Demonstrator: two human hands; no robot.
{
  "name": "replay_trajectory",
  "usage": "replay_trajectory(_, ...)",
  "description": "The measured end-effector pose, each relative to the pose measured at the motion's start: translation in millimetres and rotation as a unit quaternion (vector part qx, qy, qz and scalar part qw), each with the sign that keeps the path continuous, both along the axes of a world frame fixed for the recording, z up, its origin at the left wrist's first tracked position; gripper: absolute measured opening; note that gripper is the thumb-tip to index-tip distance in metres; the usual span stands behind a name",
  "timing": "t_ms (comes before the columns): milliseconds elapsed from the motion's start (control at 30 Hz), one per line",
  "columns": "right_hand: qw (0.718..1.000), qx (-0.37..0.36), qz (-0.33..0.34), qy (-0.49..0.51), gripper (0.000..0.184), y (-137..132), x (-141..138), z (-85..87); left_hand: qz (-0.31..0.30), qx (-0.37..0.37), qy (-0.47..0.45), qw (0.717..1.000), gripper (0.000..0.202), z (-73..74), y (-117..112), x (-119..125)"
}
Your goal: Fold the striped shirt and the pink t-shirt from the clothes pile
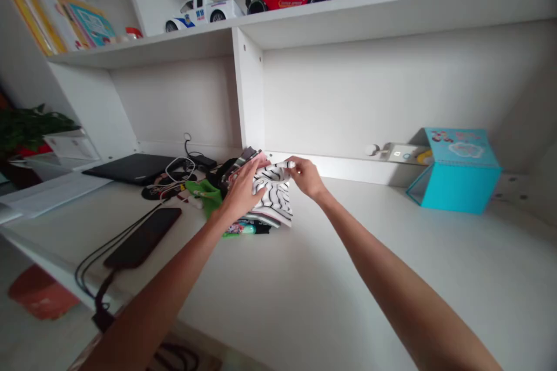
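A person's right hand [306, 177] pinched a striped cloth [274, 196] at 1 o'clock as the left hand [240, 190], fingers outstretched, rested at 9 o'clock.

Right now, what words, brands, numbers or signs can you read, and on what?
"POLICE", small: white toy truck, beneath blurred characters.
"SUPER", next word blurred: red toy car.
Too blurred to read: blue box, books, black laptop.
Striped cloth: no lettering visible.

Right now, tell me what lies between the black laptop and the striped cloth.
In the head view, from the black laptop toward the striped cloth: tangled cables, the green cloth, then the left hand.
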State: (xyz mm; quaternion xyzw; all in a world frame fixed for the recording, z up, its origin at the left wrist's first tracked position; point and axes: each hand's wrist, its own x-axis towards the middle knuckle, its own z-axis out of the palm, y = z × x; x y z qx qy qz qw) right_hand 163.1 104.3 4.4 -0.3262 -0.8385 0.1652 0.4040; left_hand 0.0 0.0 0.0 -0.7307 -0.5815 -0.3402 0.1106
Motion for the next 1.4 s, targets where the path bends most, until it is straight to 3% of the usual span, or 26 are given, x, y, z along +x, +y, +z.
replay_trajectory(167, 0.992, 0.103, -0.008, 0.074, 0.02, -21.0, 52.1, 59.5, -0.034, -0.099, -0.015, 0.994, 0.032, 22.2, 35.3, 10.0)
replay_trajectory(267, 0.975, 0.185, -0.097, 0.08, 0.015, -32.9, 85.6, 86.3, -0.074, -0.078, -0.056, 0.993, 0.032, 38.9, 39.6, 20.0)
replay_trajectory(433, 0.942, 0.22, -0.254, 0.025, 0.015, -47.5, 145.3, 118.9, -0.219, -0.084, -0.204, 0.95, 0.034, 75.1, 36.4, 29.5)
replay_trajectory(533, 0.919, 0.252, -0.302, -0.024, 0.023, -58.9, 176.3, 133.5, -0.226, -0.037, -0.187, 0.955, 0.029, 94.0, 30.2, 40.4)
replay_trajectory(600, 0.92, 0.234, -0.313, -0.028, 0.026, -63.9, 191.5, 136.7, -0.223, 0.003, -0.158, 0.962, 0.027, 103.1, 24.1, 52.6)
replay_trajectory(700, 0.963, 0.092, -0.248, -0.052, 0.02, -64.5, 203.5, 123.9, -0.226, 0.029, -0.093, 0.969, 0.026, 112.2, 15.0, 77.0)
replay_trajectory(767, 0.984, -0.061, -0.136, -0.095, 0.037, -64.6, 204.7, 103.7, -0.227, 0.039, -0.058, 0.971, 0.027, 116.4, 12.3, 94.2)
replay_trajectory(867, 0.959, -0.24, 0.038, -0.144, 0.067, -74.3, 202.0, 67.8, -0.225, 0.063, -0.053, 0.971, 0.028, 121.4, 18.1, 113.6)
replay_trajectory(933, 0.942, -0.283, 0.116, -0.135, 0.077, -88.2, 200.9, 48.9, -0.209, 0.081, -0.079, 0.971, 0.027, 124.2, 27.8, 119.4)
replay_trajectory(1033, 0.946, -0.26, 0.187, -0.059, 0.094, -111.6, 202.4, 33.9, -0.181, 0.097, -0.153, 0.967, 0.026, 127.8, 43.7, 118.8)
replay_trajectory(1100, 0.968, -0.205, 0.143, -0.018, 0.097, -120.9, 204.3, 29.1, -0.176, 0.089, -0.218, 0.956, 0.025, 129.3, 51.3, 115.9)
replay_trajectory(1200, 0.992, -0.101, -0.062, -0.033, 0.062, -116.6, 210.3, 22.7, -0.193, 0.042, -0.31, 0.93, 0.021, 128.8, 57.5, 113.1)
replay_trajectory(1267, 0.981, -0.052, -0.174, -0.067, 0.034, -104.2, 218.9, 17.6, -0.208, -0.008, -0.352, 0.913, 0.019, 124.3, 60.0, 112.8)
replay_trajectory(1300, 0.97, -0.029, -0.223, -0.087, 0.028, -97.5, 224.4, 14.8, -0.211, -0.039, -0.361, 0.907, 0.022, 119.8, 60.7, 112.9)
replay_trajectory(1400, 0.929, 0.038, -0.337, -0.148, 0.03, -86.4, 241.4, 3.0, -0.191, -0.108, -0.3, 0.928, 0.039, 92.1, 57.1, 113.9)
